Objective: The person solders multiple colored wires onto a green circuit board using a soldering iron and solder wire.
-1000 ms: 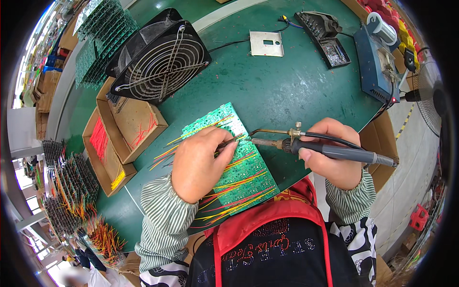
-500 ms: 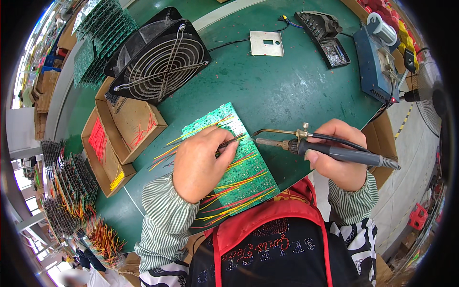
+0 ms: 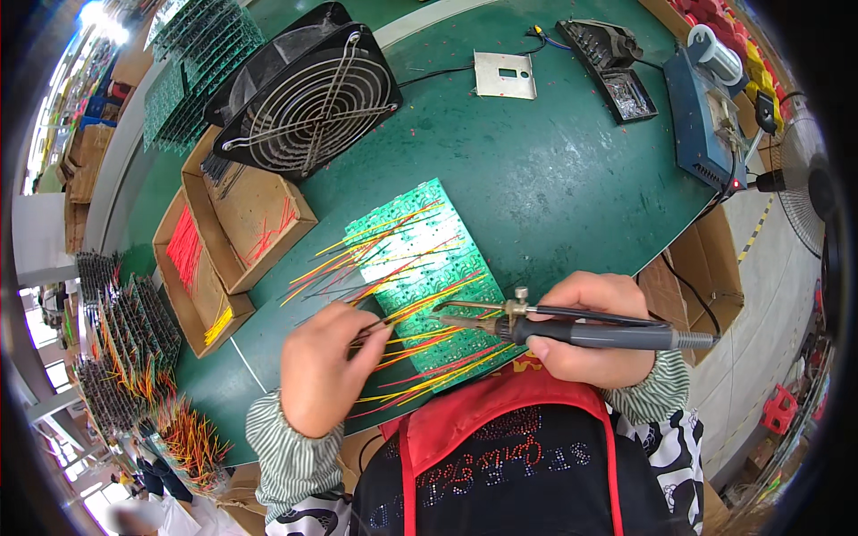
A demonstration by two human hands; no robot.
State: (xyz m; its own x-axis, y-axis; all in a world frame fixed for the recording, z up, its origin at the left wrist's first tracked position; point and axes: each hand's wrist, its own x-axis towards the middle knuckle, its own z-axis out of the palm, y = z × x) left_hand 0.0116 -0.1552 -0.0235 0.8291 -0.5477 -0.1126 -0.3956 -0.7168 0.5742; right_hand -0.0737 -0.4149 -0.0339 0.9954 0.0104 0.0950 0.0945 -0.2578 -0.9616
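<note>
Beyond the grip on the green tabletop (image 3: 572,179): a black fan (image 3: 308,98), 2 cardboard boxes (image 3: 223,241), a metal plate (image 3: 505,75), a blue box (image 3: 706,116).

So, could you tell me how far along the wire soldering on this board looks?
Done: many red and yellow wires already lie fixed across the green board. In hand: the left hand pinches one wire against the board while the right hand brings the soldering iron tip to it. Left: loose wires wait in the box.
</note>
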